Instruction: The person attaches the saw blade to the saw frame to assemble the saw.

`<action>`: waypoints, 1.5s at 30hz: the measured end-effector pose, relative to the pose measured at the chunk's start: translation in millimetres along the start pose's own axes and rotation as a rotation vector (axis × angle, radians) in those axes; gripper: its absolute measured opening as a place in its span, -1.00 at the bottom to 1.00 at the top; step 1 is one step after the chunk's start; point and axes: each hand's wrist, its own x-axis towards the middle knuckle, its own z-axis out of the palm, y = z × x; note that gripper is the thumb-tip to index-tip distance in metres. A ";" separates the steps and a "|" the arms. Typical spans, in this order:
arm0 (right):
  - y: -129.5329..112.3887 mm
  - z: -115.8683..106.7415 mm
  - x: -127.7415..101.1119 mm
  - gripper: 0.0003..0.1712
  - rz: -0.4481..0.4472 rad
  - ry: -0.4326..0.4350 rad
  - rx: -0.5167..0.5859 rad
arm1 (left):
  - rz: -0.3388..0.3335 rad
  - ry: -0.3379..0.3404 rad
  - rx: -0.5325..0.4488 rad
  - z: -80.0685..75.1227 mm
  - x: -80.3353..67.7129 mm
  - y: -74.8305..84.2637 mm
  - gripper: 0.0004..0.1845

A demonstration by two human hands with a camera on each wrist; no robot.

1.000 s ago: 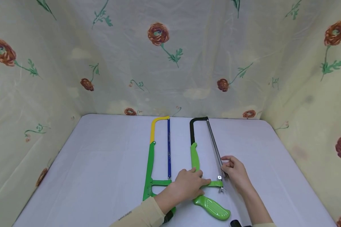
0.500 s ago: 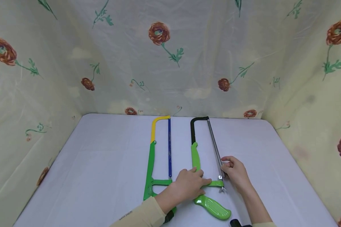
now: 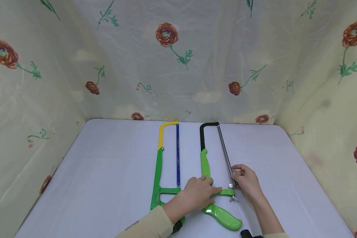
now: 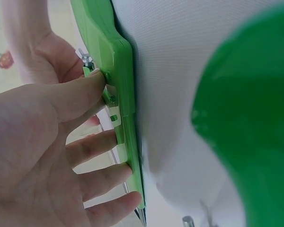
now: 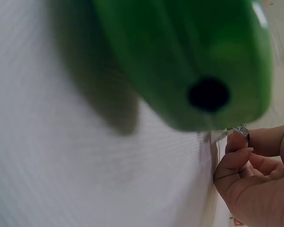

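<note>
A hacksaw with a light green handle [image 3: 224, 218] and a black front frame [image 3: 201, 135] lies on the white table. My left hand [image 3: 196, 193] grips its green frame, the index finger along the crossbar; in the left wrist view the thumb [image 4: 83, 92] and fingertips touch the frame's edge. A grey hacksaw blade [image 3: 224, 147] runs from the black frame's far corner, slanting right. My right hand [image 3: 247, 180] pinches the blade near its lower end, beside the metal blade holder and wing nut [image 3: 233, 199] on the crossbar. Fingers hide whether the blade's end touches the holder.
Left of it lies a second hacksaw, with a yellow and green frame [image 3: 157, 168] and a blue blade [image 3: 178, 153]; my left forearm covers part of its handle. A black object [image 3: 246, 234] is cut off at the bottom edge. Flowered curtains [image 3: 208, 72] surround the table [image 3: 116, 158].
</note>
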 end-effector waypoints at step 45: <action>3.3 -6.9 -2.5 -0.42 0.048 -0.167 0.068 | -0.004 -0.016 -0.001 -2.4 -2.7 0.6 -0.46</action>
